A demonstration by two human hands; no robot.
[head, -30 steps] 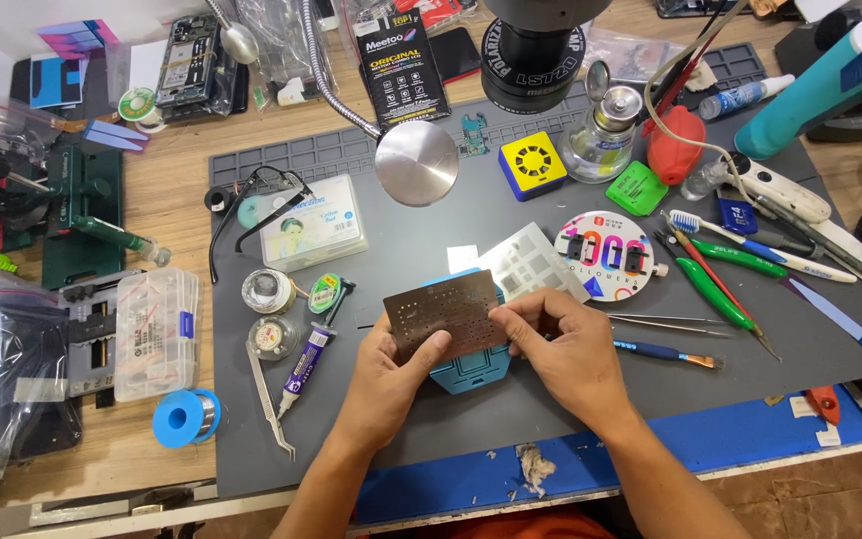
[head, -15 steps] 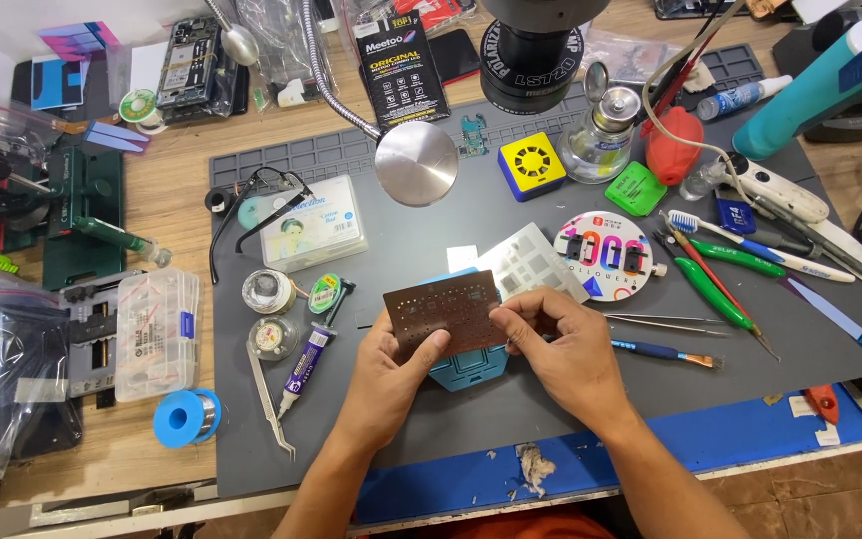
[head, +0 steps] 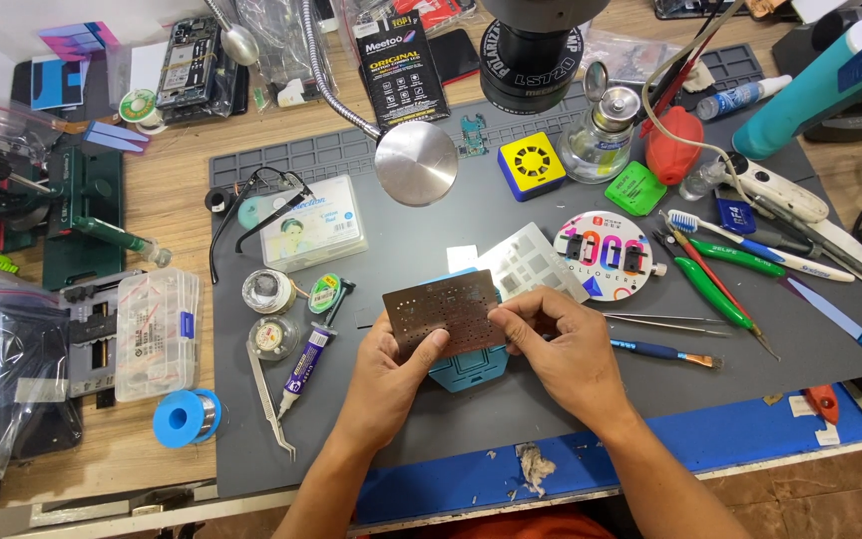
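Item: perforated metal stencil (head: pixel 446 317), being held level above a blue fixture (head: pixel 469 370) near the grey mat's (head: pixel 551 419) front edge. Left hand (head: pixel 388 384) is pinching its left edge; right hand (head: pixel 561 349) is gripping its right edge. Tweezers (head: pixel 269 399) and flux syringe (head: pixel 301 369) are lying untouched toward the mat's left edge; stencil not yet seated.

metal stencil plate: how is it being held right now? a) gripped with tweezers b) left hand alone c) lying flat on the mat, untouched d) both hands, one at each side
d: the left hand pinches the metal stencil plate at its lower left edge and the right hand grips its right edge, above the blue holder.
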